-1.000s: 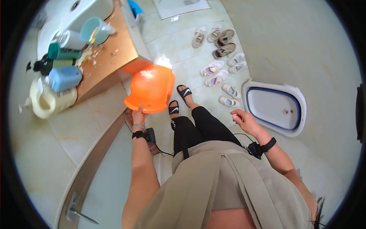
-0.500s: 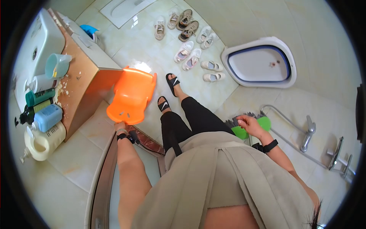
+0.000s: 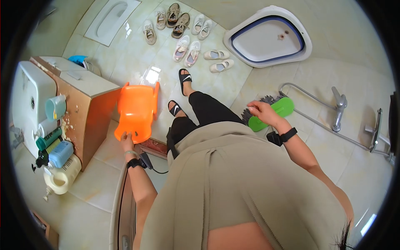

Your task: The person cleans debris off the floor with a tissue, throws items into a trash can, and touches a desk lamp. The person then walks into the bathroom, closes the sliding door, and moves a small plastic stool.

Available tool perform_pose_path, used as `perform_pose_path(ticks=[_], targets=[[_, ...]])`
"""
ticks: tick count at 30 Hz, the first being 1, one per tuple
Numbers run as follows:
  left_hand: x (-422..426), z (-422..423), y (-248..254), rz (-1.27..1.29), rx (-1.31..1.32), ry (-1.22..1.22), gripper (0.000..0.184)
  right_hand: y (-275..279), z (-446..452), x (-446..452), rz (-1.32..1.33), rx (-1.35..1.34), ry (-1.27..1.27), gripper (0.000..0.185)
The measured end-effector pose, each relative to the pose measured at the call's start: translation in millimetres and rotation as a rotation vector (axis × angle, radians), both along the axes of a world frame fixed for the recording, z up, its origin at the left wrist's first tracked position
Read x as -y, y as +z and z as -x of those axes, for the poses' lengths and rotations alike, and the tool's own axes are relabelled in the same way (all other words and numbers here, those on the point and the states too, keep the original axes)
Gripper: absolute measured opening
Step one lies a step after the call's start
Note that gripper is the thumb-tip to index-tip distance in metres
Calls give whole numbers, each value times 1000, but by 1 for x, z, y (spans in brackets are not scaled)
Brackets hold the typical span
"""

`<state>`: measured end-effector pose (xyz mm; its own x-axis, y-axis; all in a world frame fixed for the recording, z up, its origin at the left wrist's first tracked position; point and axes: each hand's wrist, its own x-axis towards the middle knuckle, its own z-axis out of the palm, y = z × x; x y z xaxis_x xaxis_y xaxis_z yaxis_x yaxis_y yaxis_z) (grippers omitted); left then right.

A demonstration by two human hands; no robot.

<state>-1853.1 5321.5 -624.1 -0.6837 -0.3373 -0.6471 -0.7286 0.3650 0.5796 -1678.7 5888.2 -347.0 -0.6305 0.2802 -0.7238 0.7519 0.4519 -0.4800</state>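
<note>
My left hand (image 3: 127, 142) is closed on the backrest edge of a small orange plastic chair (image 3: 135, 106), its fingers by the slots in the back. The chair has armrests and stands beside the washbasin cabinet. My right hand (image 3: 264, 112) hangs loosely with slightly bent fingers and nothing visible in it. Behind that hand is a green mop head (image 3: 281, 109) with grey tufts, near the wall; whether they touch I cannot tell.
A cabinet (image 3: 91, 98) with bottles (image 3: 62, 154) and a green cup (image 3: 55, 107) is on the left. Several shoes (image 3: 181, 48) lie on the tiled floor. A white folding basin (image 3: 266, 39) leans at the wall. The shower tap (image 3: 339, 104) and hose are at the right.
My view has shifted. The orange chair looks more squarely turned, and my left hand now shows over the backrest edge. My right hand stays loosely bent in front of the mop head.
</note>
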Motion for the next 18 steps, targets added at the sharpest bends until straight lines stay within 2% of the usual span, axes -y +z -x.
perform_pose_path(ticks=[1,2,4,6,10,12,13,14,15,16,17,18], targets=[[-24,7,30,-136,15,-46,47,-3,3,-6,1,-5,-11,25],[-40,12,51,-134,11,-55,47,-6,5,-11,0,-9,-7,25],[-69,25,83,-239,0,-280,45,-14,13,-22,-2,-25,-9,25],[-91,35,106,-218,14,-312,46,-23,21,-30,-28,-79,54,25],[-115,59,144,-115,-74,-398,47,-33,49,-43,-71,-40,85,26],[-126,75,171,93,-87,-565,46,-46,57,-53,-51,-108,54,27],[-134,82,182,106,-128,-530,45,-55,59,-59,-60,-181,103,27],[-141,89,194,148,-125,-516,39,-58,64,-66,-58,-111,127,27],[-154,97,209,148,-94,-410,29,-69,62,-72,-74,-209,191,28],[-161,103,229,211,-137,-421,19,-85,62,-81,-36,-149,210,29],[-129,101,187,281,-228,-479,16,-108,67,-95,-49,-182,291,28],[-134,105,193,385,-238,-472,15,-113,79,-100,32,-212,232,24]])
